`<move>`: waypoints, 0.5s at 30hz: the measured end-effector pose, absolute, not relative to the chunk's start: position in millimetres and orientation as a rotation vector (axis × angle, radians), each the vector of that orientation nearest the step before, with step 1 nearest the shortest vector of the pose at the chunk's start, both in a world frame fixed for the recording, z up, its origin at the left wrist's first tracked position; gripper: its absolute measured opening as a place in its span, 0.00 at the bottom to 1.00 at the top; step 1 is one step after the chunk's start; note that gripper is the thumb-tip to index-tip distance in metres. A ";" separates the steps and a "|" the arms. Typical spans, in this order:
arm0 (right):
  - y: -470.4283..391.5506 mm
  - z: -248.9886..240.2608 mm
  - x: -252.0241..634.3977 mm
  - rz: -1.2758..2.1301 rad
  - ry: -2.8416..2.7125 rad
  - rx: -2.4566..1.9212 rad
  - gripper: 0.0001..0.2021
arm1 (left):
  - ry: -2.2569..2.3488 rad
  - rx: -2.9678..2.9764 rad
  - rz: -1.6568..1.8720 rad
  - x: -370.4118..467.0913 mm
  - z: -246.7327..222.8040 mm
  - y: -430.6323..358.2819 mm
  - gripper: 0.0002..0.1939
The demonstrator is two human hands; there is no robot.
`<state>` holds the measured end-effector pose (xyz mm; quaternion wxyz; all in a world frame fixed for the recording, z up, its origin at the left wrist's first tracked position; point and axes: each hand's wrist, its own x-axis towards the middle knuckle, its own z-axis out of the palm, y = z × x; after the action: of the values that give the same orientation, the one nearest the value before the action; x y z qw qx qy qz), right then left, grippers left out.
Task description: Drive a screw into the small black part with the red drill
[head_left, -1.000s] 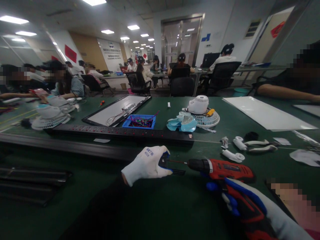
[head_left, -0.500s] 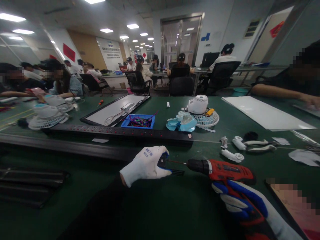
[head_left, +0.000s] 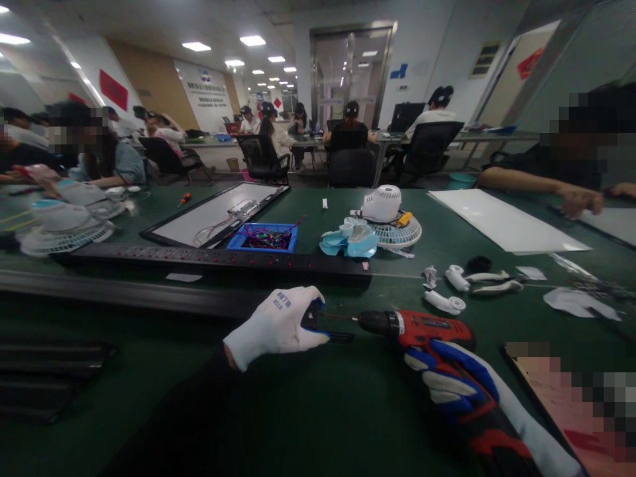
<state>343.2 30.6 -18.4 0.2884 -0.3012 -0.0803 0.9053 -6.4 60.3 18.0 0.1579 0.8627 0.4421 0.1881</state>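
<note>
My left hand [head_left: 278, 324], in a white glove with blue fingertips, is closed around the end of a long black bar [head_left: 149, 295] that lies across the table. The glove hides part of that end. My right hand [head_left: 472, 377], gloved in white and blue, wraps round the handle of a red and black cordless drill [head_left: 432, 328]. Its long thin bit points left, with the tip at the bar's end beside my left fingers; whether it sits in a screw cannot be made out. A small black slotted piece [head_left: 342, 337] shows just below the bit.
Behind lie a black power strip [head_left: 238, 263], a blue tray [head_left: 263, 240] of wires, blue fan blades [head_left: 349, 238] and a white fan [head_left: 381, 204]. White plastic parts [head_left: 444, 302] sit to the right. A person's hand [head_left: 579, 199] rests near a white panel [head_left: 501, 218].
The whole view has shifted slightly, moving the scene left. Both hands keep their grip, and drill and bar hold the same position to each other. The co-worker's hand at right has moved.
</note>
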 end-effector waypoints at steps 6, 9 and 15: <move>31.5 -26.6 343.4 2.398 -0.206 -0.794 0.19 | 1.268 2.456 0.529 -6.1 19.4 60.2 0.22; 30.3 -32.0 345.6 2.378 -0.205 -0.817 0.21 | 1.274 2.443 0.519 -6.4 18.6 60.6 0.22; 23.8 -15.1 346.6 2.192 -0.211 -1.120 0.05 | 1.267 2.460 0.571 -6.1 16.6 61.8 0.22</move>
<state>346.6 23.8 -15.1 0.3294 -0.4281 -0.0807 0.8377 -6.1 61.8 16.6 0.1574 0.8598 0.4429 0.1994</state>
